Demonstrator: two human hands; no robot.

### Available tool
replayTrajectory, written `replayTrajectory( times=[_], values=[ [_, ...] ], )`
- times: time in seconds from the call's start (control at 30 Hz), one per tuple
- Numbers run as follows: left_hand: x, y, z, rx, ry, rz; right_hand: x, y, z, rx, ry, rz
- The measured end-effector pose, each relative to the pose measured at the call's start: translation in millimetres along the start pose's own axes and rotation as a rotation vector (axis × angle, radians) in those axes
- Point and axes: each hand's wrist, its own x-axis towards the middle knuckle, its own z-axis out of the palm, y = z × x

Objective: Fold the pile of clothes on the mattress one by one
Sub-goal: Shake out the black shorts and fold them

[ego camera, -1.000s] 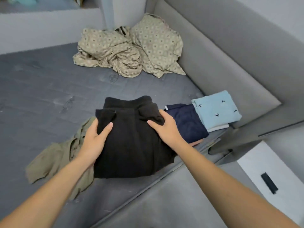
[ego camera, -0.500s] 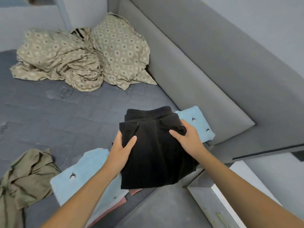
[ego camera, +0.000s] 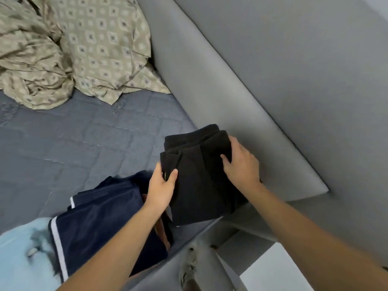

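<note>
Both hands grip folded black garment point(ego camera: 201, 181): left hand point(ego camera: 162, 189) on its L edge, right hand point(ego camera: 241, 164) on R; navy shorts point(ego camera: 105, 223) below left hand.

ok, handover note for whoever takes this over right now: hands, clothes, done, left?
Left hand: grips the left edge of the folded black garment.
Right hand: grips its right edge.
Black garment: held by both hands at the mattress corner, beside the grey headboard; touchdown not clear.
Done: black garment folded; folded navy garment and light blue garment lie to its left.
Left: set the black one down. No unfolded clothes are in view now; the patterned bedding sits crumpled at the far end.
</note>
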Motion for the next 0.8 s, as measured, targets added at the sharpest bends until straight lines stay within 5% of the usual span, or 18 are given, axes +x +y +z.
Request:
replayTrajectory(
  times=[0.1, 0.3, 0.53, 0.8],
  values=[
    [11.8, 2.2, 37.5, 0.412, 0.176, 0.023, 5.6, 11.9, 22.5, -0.199, -0.014, -0.117],
    [-0.3, 14.6, 43.9, 0.776, 0.065, 0.218, -7.5, 8.0, 48.3, -0.183, -0.145, -0.313],
    [-62.7, 42.4, -26.4, 0.910, 0.149, 0.257, -18.4, -56.8, 5.4, -0.159, -0.203, -0.414],
    [-201.5, 28.1, -189.2, 0.851, 0.399, 0.230, -115.3, -228.7, -32.4, -0.108, -0.226, -0.705]
  ],
)
